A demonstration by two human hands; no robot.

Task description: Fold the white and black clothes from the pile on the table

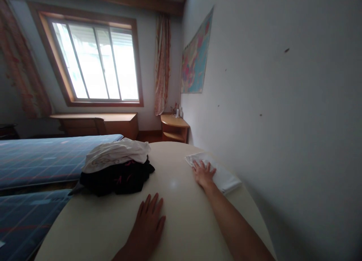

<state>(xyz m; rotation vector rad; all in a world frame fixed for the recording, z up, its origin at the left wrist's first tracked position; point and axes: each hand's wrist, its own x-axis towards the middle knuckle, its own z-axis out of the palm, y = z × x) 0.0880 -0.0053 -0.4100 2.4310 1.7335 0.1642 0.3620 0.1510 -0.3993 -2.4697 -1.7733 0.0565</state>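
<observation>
Hands [148,224] [204,174] palm-down, right one farther forward

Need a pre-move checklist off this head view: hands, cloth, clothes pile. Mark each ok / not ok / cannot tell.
1. Right hand on the folded white cloth: ok, laid spread over its near-left part.
2. Left hand free: ok, holding nothing.
3. Left hand actually touching the table: cannot tell, it may rest or hover.
4. Cloth separate from the clothes pile: ok, well apart.
5. Clothes pile neatly folded: not ok, the white garment is bunched on top of the black one.
6. Cloth's outer corner inside the table edge: cannot tell.
</observation>
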